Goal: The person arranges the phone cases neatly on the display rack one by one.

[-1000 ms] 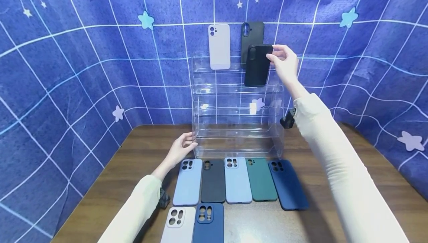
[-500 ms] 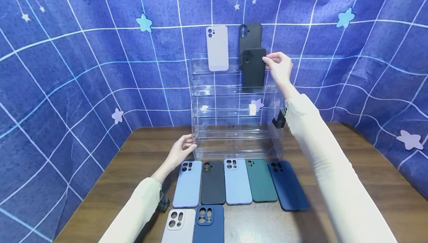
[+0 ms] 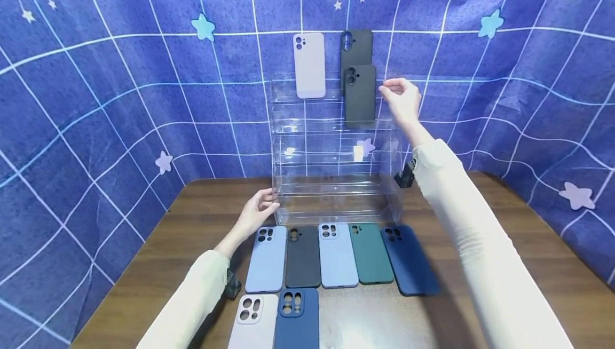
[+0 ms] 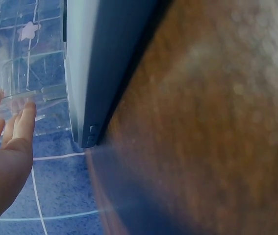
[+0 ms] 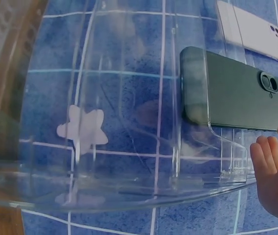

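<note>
A black phone case (image 3: pixel 360 103) stands upright in the second tier of a clear tiered display rack (image 3: pixel 336 199). Behind and above it, another black phone case (image 3: pixel 362 45) is in the top tier, partly hidden. To their left a pale lilac phone case (image 3: pixel 309 66) also stands at the top. My right hand (image 3: pixel 402 101) is just right of the front black case, a small gap between them, and holds nothing; its fingers (image 5: pixel 266 152) are also apart from the case in the right wrist view. Low on the rack's left side, my left hand (image 3: pixel 253 213) holds its edge between thumb and fingers.
In front of the rack lies a row of phone cases: light blue (image 3: pixel 266 263), black (image 3: pixel 304 261), light blue (image 3: pixel 338 261), green (image 3: pixel 371 258) and navy (image 3: pixel 410 263). Nearer are a whitish case (image 3: pixel 252 330) and a blue case (image 3: pixel 299 327). A patterned blue cloth (image 3: pixel 120 71) hangs behind.
The right hand has lowered the front black case into the second tier, straightened it, and let go, drawing slightly right. The left hand has stayed on the rack's edge.
</note>
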Demonstrator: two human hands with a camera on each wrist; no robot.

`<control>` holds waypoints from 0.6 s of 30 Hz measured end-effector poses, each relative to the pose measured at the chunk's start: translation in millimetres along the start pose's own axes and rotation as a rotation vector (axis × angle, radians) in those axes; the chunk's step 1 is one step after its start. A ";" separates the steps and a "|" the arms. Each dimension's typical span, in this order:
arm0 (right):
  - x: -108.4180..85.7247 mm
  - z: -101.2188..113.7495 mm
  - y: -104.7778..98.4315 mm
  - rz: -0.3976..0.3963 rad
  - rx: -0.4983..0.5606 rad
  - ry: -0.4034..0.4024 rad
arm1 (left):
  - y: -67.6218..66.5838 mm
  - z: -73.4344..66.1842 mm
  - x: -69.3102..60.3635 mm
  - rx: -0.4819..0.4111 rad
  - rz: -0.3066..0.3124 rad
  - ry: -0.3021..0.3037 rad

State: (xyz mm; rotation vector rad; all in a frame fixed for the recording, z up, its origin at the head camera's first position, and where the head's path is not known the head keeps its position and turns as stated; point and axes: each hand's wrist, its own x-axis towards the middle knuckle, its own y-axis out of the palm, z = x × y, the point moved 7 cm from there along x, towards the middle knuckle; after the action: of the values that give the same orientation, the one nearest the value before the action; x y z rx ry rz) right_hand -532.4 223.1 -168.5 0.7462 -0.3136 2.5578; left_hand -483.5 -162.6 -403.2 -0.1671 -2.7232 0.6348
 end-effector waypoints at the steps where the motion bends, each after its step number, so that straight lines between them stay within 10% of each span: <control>1: -1.6 0.2 -0.4 0.013 -0.017 -0.003 | -0.2 -0.3 -0.1 0.001 0.002 -0.001; 18: -31.8 1.8 -10.3 0.142 -0.085 -0.079 | 1.8 2.0 1.9 -0.011 0.008 0.004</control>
State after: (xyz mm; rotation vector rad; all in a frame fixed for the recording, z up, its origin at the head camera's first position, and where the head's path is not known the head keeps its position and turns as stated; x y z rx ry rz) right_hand -502.8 220.0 -183.7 0.8214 -0.5151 2.6322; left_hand -485.9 -161.5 -405.1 -0.1823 -2.7243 0.6219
